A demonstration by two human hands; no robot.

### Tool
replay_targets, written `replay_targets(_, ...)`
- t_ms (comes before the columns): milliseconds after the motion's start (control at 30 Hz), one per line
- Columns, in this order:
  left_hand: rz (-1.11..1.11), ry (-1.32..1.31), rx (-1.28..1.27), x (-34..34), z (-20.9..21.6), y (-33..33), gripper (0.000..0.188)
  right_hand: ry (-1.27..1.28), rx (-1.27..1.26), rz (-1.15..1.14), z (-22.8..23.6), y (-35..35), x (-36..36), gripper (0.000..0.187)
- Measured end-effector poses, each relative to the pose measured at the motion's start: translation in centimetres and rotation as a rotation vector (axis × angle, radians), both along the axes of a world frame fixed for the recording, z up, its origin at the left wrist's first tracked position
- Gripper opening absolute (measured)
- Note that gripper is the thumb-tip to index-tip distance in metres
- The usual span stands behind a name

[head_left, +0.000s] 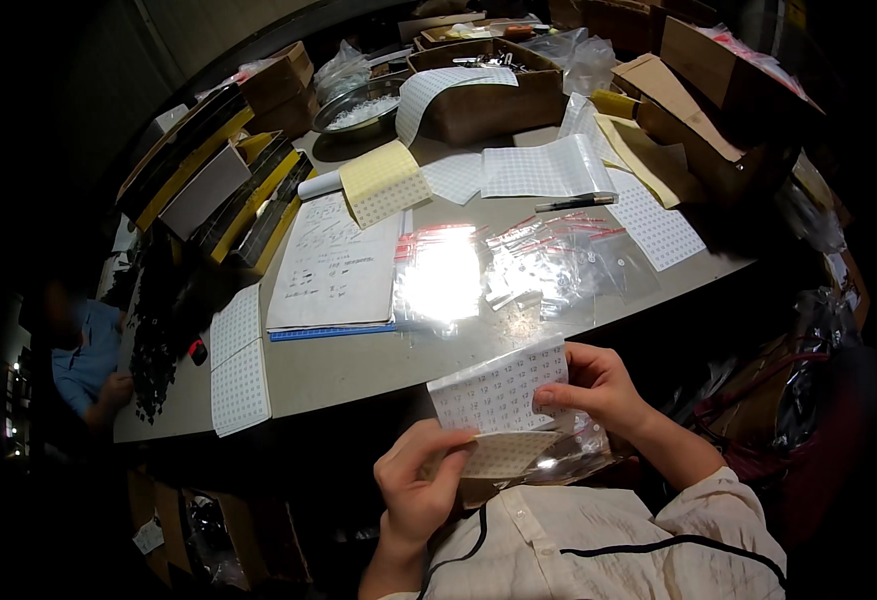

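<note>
Bags (558,265) on table (328,370) | before: label sheet (498,388) | left: notebook (330,265) | behind: pen (574,203)

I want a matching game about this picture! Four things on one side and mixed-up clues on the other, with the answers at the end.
Things:
1. Printed sheet
2. Pen
3. Round bowl
4. Plastic bags

Clues:
A. Holds small white bits
B. Clear, with red along the edges
C. Held by the left hand and right hand
D. Thin and black

Right pairs: 1-C, 2-D, 3-A, 4-B
</note>
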State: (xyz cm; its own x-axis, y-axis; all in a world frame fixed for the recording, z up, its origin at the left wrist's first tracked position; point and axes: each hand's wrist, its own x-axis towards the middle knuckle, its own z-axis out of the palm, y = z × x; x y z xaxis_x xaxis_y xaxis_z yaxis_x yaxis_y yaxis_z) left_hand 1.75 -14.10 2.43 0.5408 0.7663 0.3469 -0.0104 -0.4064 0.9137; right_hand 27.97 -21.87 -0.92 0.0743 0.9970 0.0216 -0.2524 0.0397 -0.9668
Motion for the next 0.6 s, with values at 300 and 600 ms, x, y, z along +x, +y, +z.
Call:
replay_targets(300, 0.022, 0.036, 0.083, 0.7, 0.5, 0.4, 0.024, -0.119, 0.134, 0.004, -0.5, -0.5, -0.7, 0.039)
replay_targets(600, 0.004, 0.066, 0.586, 0.4, 0.6, 1.1, 0.029, -0.316, 0.357, 0.150, 2.7, 0.5, 1.6, 0.042)
